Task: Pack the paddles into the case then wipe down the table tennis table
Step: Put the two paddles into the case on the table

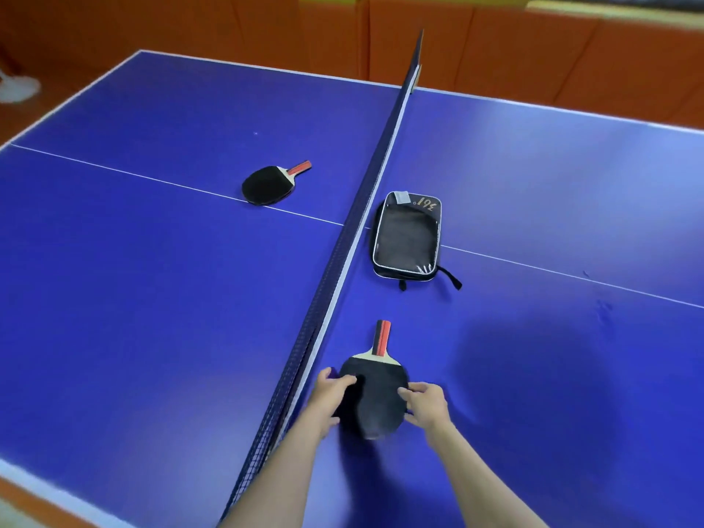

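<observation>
Both hands, left hand [330, 394] and right hand [426, 403], grip near paddle [375, 394] (black face up).

A table tennis room: a blue table [152, 299] with white lines, its net [365, 207] running toward 12 o'clock, orange padded barriers [533, 40] from 10 to 2 o'clock.

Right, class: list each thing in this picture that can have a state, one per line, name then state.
near paddle: flat on the table, black face up, held at both edges
left hand: gripping the near paddle's left edge
right hand: gripping its right edge
far paddle: flat, untouched, across the net
case: lying flat, looks closed
net: standing upright
</observation>
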